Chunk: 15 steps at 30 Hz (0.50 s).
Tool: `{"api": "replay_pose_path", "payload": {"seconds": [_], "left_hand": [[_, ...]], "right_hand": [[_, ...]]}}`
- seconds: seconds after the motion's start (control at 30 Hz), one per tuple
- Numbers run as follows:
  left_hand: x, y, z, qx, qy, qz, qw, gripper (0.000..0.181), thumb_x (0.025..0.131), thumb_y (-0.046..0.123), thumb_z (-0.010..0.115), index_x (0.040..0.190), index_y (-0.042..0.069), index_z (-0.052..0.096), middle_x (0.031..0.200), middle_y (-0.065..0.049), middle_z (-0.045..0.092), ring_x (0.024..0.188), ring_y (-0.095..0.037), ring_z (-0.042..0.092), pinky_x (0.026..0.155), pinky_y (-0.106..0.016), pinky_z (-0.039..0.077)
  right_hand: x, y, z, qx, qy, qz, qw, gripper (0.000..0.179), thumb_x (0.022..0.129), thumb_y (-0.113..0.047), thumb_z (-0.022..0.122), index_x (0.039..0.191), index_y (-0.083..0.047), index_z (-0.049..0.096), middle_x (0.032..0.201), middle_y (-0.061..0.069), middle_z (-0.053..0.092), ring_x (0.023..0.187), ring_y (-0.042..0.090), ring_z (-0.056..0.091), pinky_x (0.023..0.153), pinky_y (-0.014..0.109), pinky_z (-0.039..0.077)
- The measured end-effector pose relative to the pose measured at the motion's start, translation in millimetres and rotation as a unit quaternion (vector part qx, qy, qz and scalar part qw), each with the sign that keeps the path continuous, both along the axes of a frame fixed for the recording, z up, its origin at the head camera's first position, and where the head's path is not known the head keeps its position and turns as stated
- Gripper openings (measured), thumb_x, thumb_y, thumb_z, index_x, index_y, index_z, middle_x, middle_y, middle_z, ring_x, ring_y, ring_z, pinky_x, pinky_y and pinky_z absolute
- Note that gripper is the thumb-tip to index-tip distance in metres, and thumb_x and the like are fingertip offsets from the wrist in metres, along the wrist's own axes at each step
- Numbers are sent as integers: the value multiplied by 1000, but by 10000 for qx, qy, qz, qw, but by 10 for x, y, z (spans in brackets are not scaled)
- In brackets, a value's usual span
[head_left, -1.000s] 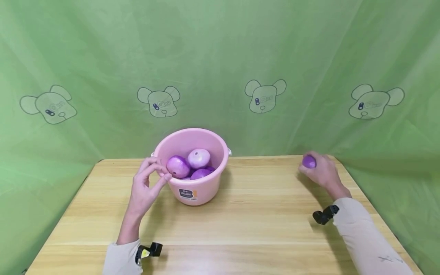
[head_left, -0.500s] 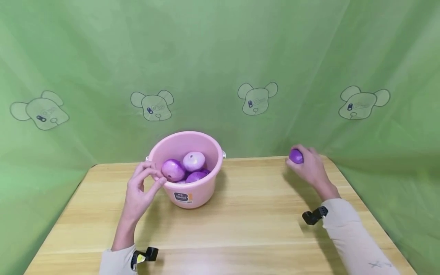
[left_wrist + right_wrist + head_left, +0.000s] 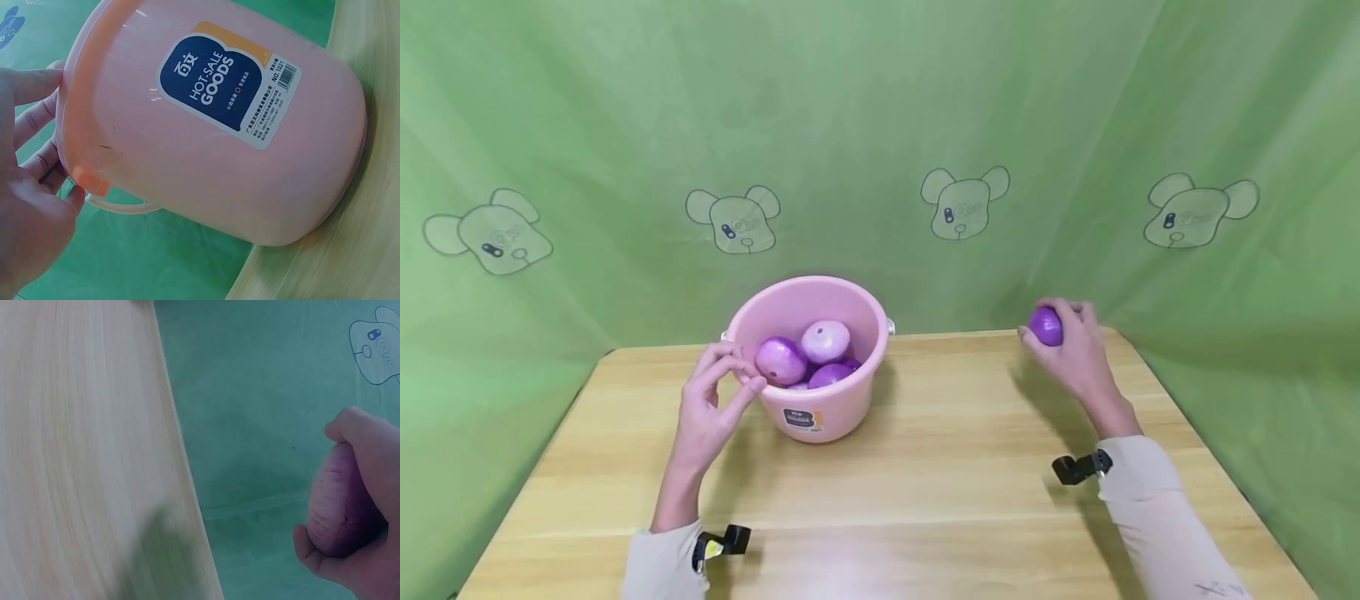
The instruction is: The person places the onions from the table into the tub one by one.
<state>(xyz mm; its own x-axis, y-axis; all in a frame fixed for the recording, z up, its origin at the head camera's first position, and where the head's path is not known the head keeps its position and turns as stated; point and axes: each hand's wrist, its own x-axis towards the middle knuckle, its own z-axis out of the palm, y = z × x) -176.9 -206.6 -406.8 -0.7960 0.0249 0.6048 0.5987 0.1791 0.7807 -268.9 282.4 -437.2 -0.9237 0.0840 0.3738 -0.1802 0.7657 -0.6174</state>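
My left hand [image 3: 709, 412] holds the near-left rim of a pink plastic bucket [image 3: 829, 417], thumb and fingers meeting at its edge. In the left wrist view the same grip shows beside a labelled bucket wall [image 3: 206, 162]. Inside lie several purple onions [image 3: 781, 360], one of them a paler onion [image 3: 826, 342]. Far to the right, my right hand [image 3: 1077, 354] grips another purple onion [image 3: 1046, 326] above the table's back right corner. The right wrist view has this held onion [image 3: 337, 500] between thumb and fingers, its lined skin facing out.
The bucket stands on a light wooden table [image 3: 940, 467] near its back edge. Behind and around the table hangs a green cloth [image 3: 850, 108] printed with bear heads. A black wrist camera [image 3: 1078, 468] sits at each sleeve.
My right hand has raised the onion a little and shifted it slightly left toward the bucket. The left hand keeps its hold on the rim. The head view has shifted slightly.
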Motion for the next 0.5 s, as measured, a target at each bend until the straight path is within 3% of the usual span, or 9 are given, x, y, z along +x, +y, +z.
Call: {"api": "replay_pose_path", "payload": {"seconds": [0.1, 0.27, 0.37, 0.5], "left_hand": [[-6, -11, 43, 20, 33, 15, 10000, 11, 83, -20, 69, 89, -12, 64, 109, -35, 50, 112, -24, 50, 123, -41, 27], [-141, -82, -98, 67, 162, 23, 9998, 14, 82, -20, 69, 89, -9, 65, 110, -32, 52, 114, -39, 47, 124, -45, 24], [-199, -111, -194, 30, 125, -3, 9999, 15, 83, -18, 71, 89, -5, 67, 112, -30, 53, 117, -41, 46, 125, -48, 21], [-198, -128, -233, -45, 68, -22, 10000, 15, 84, -13, 73, 90, -1, 68, 112, -25, 55, 119, -38, 48, 125, -48, 22]], "right_hand": [[-44, -58, 28, -88, 42, 54, 9999, 60, 93, -35, 74, 141, -8, 51, 137, 30, 37, 106, 47, 53, 82, 66, 57], [-57, -99, 73, -213, -64, 171, 9996, 63, 90, -26, 75, 144, -8, 48, 140, 31, 32, 106, 46, 52, 82, 65, 56], [-5, -75, 93, -308, -117, 127, 9994, 65, 89, -24, 74, 146, -8, 46, 144, 32, 28, 107, 48, 51, 82, 65, 56], [80, -52, 114, -373, -37, -58, 9993, 66, 89, -23, 74, 146, -8, 46, 144, 31, 27, 109, 50, 49, 84, 68, 54]]}}
